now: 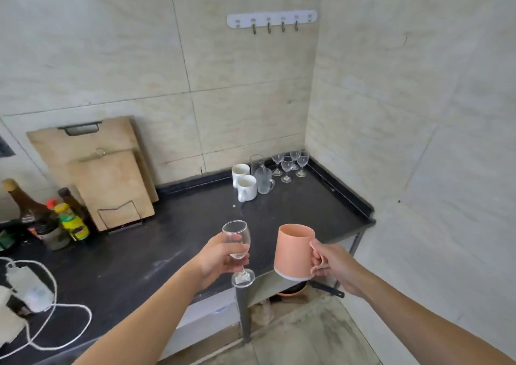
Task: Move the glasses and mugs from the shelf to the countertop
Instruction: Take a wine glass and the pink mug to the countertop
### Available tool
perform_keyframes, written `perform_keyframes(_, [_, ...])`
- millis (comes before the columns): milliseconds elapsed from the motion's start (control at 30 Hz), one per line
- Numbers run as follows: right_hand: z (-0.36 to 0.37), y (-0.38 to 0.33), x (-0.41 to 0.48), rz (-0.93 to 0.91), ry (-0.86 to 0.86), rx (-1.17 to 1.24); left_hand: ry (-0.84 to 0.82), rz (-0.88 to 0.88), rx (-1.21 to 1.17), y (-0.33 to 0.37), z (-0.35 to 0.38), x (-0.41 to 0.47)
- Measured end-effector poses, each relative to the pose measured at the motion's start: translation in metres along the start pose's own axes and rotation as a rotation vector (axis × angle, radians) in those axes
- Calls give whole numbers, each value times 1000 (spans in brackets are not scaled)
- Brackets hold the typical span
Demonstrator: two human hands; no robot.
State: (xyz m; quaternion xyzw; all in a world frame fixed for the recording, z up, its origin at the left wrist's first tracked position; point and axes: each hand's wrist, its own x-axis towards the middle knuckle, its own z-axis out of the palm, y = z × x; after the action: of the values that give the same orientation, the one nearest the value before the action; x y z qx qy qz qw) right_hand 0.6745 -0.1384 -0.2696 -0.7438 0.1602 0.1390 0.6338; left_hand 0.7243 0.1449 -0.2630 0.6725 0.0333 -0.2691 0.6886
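My left hand [215, 258] grips a clear wine glass [236, 239] around its bowl, holding it upright above the front of the black countertop [173, 241]. My right hand [329, 264] holds a peach mug [293, 250] by its handle, over the counter's front edge. In the far right corner of the counter stand two white mugs [245, 187], a frosted glass mug [264, 181], a tall clear glass [257, 162] and several small wine glasses [290, 163].
Wooden cutting boards [106, 180] lean on the wall in a wire stand at the back left. Sauce bottles [64, 219] crowd the left edge. A white cable and charger [36, 295] lie at front left. A pan [293, 292] sits under the counter.
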Motion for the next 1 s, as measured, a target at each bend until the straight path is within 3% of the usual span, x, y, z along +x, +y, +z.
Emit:
perform_keyframes(433, [-48, -17, 262, 55, -120, -136, 144, -109, 20, 26, 4, 196])
perform_keyframes(700, [-27, -12, 361, 113, -141, -200, 292, -192, -38, 18, -19, 287])
perform_keyframes(1000, [-7, -4, 438, 87, -117, -194, 351, -255, 48, 7, -44, 388])
